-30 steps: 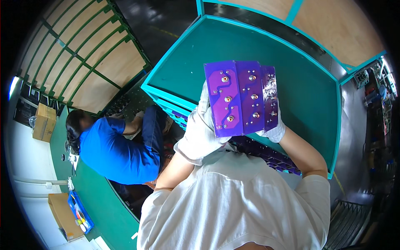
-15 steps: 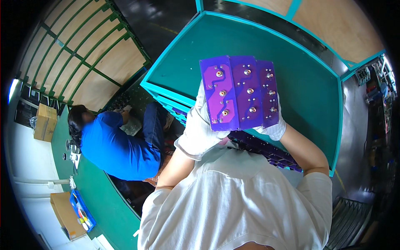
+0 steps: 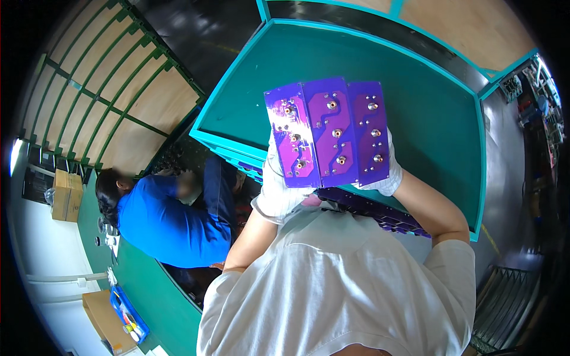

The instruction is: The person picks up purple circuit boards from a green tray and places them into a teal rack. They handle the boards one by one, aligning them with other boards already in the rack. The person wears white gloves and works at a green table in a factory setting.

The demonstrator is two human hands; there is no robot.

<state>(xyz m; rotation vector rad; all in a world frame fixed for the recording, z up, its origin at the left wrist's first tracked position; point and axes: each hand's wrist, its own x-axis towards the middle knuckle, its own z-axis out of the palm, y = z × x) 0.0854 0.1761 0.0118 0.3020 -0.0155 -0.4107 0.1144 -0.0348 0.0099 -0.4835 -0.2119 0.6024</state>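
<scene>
Boards: three purple circuit boards (image 3: 332, 133) being held fanned above the green table (image 3: 427, 89), none set down.
Fingers: left hand (image 3: 279, 184) and right hand (image 3: 386, 175) gripping the lower edges.

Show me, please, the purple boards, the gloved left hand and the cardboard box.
purple boards (image 3: 332, 133), head view, middle board's face
left hand (image 3: 279, 193), head view, glove's back
cardboard box (image 3: 66, 194), head view, its side
</scene>
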